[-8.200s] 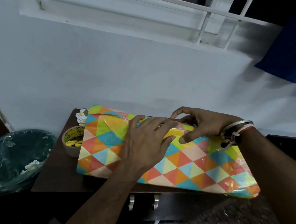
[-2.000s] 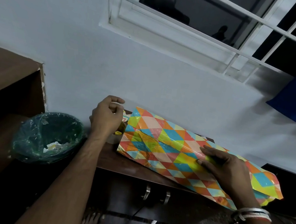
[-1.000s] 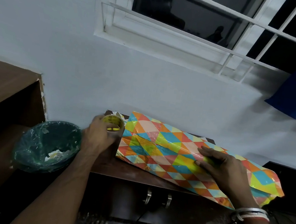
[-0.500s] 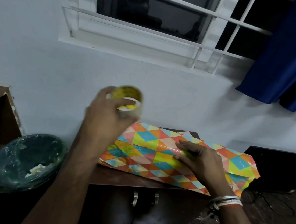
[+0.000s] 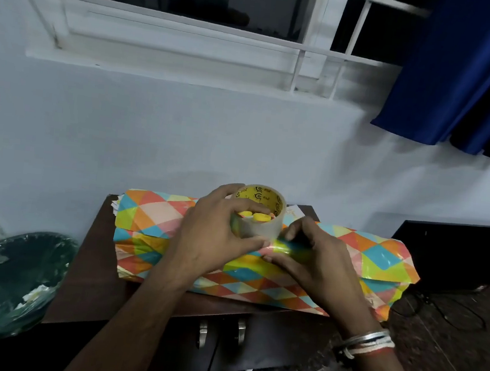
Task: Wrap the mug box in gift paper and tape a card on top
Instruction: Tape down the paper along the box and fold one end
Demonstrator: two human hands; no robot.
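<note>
Gift paper (image 5: 155, 221) with bright triangles lies folded over the mug box on the small dark table (image 5: 98, 275); the box itself is hidden inside. My left hand (image 5: 211, 239) grips a roll of clear tape (image 5: 260, 214) with a yellow core, held just above the paper's top seam. My right hand (image 5: 317, 262) presses flat on the seam right next to the roll, its fingertips at the roll's lower edge. A pale card corner (image 5: 293, 213) peeks out behind the roll.
A green bin (image 5: 7, 278) lined with plastic stands left of the table. The white wall is close behind, with a window above and a blue curtain (image 5: 473, 73) at the right. A black box (image 5: 454, 252) sits to the right. Drawer handles (image 5: 221, 331) show below.
My left hand picked up the tape roll from the table's left side and carried it over the wrapped box to my right hand, which stayed on the seam.
</note>
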